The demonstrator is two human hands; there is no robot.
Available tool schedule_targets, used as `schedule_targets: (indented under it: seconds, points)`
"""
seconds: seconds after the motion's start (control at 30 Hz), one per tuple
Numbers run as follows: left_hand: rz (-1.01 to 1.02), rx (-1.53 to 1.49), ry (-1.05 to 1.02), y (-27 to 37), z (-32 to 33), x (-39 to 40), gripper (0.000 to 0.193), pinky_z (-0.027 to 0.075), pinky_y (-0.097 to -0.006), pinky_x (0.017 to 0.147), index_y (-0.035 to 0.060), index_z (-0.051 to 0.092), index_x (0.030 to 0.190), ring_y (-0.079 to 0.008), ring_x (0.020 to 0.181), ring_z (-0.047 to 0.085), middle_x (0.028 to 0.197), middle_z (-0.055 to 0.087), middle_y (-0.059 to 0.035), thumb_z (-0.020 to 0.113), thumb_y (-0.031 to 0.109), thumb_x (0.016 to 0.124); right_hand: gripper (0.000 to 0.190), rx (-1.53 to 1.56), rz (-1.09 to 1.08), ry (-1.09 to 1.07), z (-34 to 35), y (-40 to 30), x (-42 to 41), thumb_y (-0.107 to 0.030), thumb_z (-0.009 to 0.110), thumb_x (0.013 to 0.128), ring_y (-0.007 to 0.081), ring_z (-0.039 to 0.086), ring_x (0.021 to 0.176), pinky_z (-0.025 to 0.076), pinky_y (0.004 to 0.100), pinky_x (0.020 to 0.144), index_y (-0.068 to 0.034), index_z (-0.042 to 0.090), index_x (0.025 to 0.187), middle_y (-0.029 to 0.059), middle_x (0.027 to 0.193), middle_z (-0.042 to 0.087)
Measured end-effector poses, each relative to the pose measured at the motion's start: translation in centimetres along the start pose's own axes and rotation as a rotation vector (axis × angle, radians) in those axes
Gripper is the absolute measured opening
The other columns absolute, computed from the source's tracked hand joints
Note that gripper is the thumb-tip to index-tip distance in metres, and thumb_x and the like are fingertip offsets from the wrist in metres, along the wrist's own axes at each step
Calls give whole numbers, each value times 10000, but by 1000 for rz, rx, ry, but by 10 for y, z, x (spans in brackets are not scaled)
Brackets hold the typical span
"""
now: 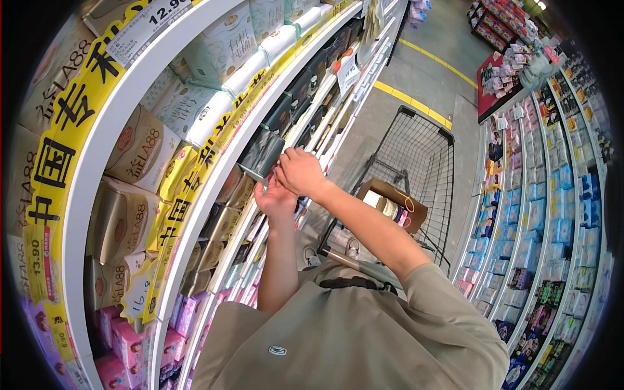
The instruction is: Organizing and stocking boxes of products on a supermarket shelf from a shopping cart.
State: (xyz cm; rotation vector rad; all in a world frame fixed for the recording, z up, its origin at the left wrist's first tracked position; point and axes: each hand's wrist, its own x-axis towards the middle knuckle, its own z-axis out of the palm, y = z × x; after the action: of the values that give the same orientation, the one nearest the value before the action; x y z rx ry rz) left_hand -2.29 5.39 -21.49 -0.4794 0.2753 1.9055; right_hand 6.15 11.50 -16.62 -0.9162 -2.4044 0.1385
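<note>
My left hand (279, 197) is turned palm up at the front of a shelf, its thumb close to the lower edge of a dark green soft pack (265, 152). Across its fingers lies my right hand (302, 171), back up, with its fingertips beside the pack's end. The two hands touch each other. Whether either one grips the pack is hidden by the overlapping fingers. More dark packs (298, 87) stand in the same shelf row, beyond the one at my hands.
Pale green packs (222, 46) and beige packs (139, 148) fill the upper shelf, behind yellow price strips (53, 161). A wire shopping cart (424, 141) stands to my right, with an open cardboard box (417, 214) in it. Opposite, another shelf (529, 214) holds many small packs.
</note>
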Motion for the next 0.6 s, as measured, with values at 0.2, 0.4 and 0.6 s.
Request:
schedule_targets:
  seconds: [0.2, 0.4, 0.6]
  points:
    - [-12, 35, 43, 7, 4, -5, 368, 351, -467, 1035, 88, 557, 1026, -260, 1173, 509, 1206, 585, -86, 526, 426, 881, 236, 35, -13, -33, 9, -8, 8, -283, 578, 827, 256, 598, 786, 483, 367, 686, -48, 591, 843, 98, 844, 584]
    - [72, 32, 43, 10, 3, 4, 308, 348, -438, 1044, 80, 580, 1067, -212, 1168, 522, 1195, 604, -60, 459, 324, 923, 235, 49, 9, -47, 15, -16, 17, -268, 563, 841, 276, 611, 778, 498, 376, 671, -36, 566, 873, 115, 867, 576]
    - [69, 71, 10, 11, 3, 8, 343, 353, -440, 1039, 78, 580, 1088, -216, 1174, 517, 1194, 604, -60, 389, 316, 932, 221, 26, 50, -128, 16, -17, 23, -254, 569, 833, 271, 617, 790, 505, 377, 670, -47, 570, 912, 113, 902, 572]
